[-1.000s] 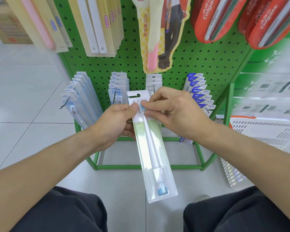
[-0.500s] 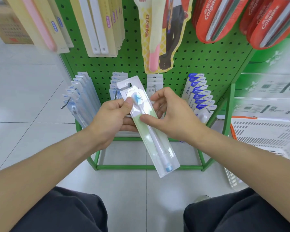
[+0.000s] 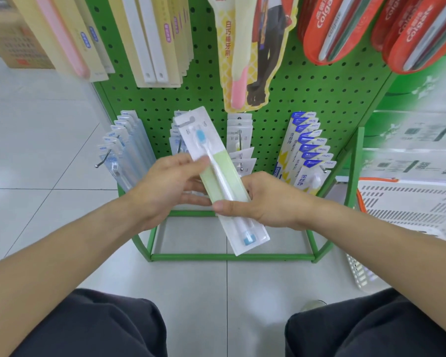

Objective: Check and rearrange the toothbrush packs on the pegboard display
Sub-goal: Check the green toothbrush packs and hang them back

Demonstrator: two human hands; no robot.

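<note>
I hold one clear toothbrush pack [image 3: 218,173] with a green card and a blue-bristled white brush, tilted, its hang tab up left, in front of the green pegboard [image 3: 307,99]. My left hand [image 3: 170,186] grips its left edge near the middle. My right hand [image 3: 263,199] clasps its lower half from the right, thumb across the front. Behind it, rows of packs hang on hooks: clear ones [image 3: 125,150] at left, more [image 3: 177,137] partly hidden, white ones [image 3: 240,140] in the middle, blue-topped ones [image 3: 307,150] at right.
Cream packs [image 3: 150,39], a yellow pack [image 3: 240,60] and red Colgate packs [image 3: 345,29] hang higher up. A white slotted basket [image 3: 407,215] stands on the floor at right. The green stand's base frame [image 3: 229,256] sits on pale floor tiles. My dark-trousered knees fill the bottom.
The pack has risen and tilted so its tab points up left. My right hand slid from the pack's top down to its lower half; my left hand stays on the left edge.
</note>
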